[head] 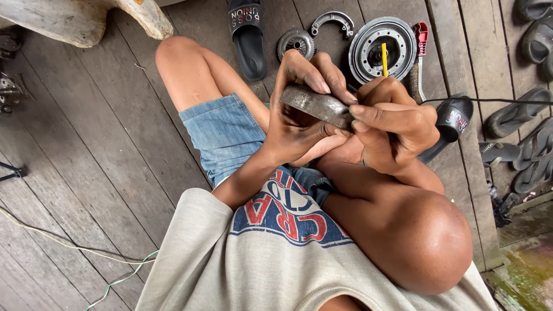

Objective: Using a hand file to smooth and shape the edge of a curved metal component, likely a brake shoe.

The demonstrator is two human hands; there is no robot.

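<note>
Knee nearest; left hand grasping metal part, right hand clenched on yellow tool; brake drum beyond.

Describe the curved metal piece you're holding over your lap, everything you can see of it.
The curved metal piece is a dull grey, grimy arc with a broad, worn outer face, tilted down toward the right. The left hand grips it from below, fingers curled over its top edge. The right hand pinches its right end while holding a yellow-handled tool upright. It sits above the knees, off the plank floor. Its inner side is hidden.
</note>
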